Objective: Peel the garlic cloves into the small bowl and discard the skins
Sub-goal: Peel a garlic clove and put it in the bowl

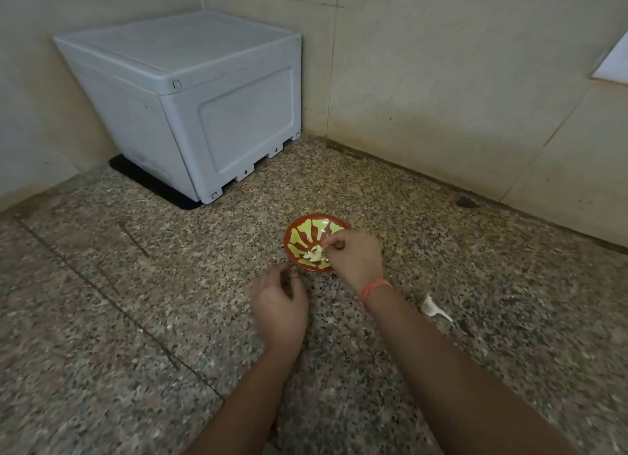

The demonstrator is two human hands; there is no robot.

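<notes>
Right hand (355, 259) hangs over the near right side of the small bowl (299, 232), fingertips (334, 243) drawn together in a pinch just above the pale peeled cloves (314, 254) lying in the bottom. I cannot tell whether the pinch holds a clove, a scrap of skin, or nothing; the spot is too small and soft. An orange wrist band (375, 286) shows on that arm. Left hand (278, 305) sits low beside the bowl's near edge, fingers loosely curled, blurred, nothing visible in it. The bowl stands on the speckled stone bench (170, 301), well out from the white plastic box (190, 98) in the corner. One loose skin (433, 308) lies on the bench to the right of the right forearm, apart from the bowl. I see no unpeeled cloves anywhere. My read: this is the drop-off step, a peeled clove going into the bowl, with peeling mostly or wholly done. Next move, as I judge it, calls for opening the pinch low over the bowl so nothing bounces out, then gathering the skin off the bench. It looks thin and light and may slide or lift, so a flat press before pinching seems wise.
</notes>
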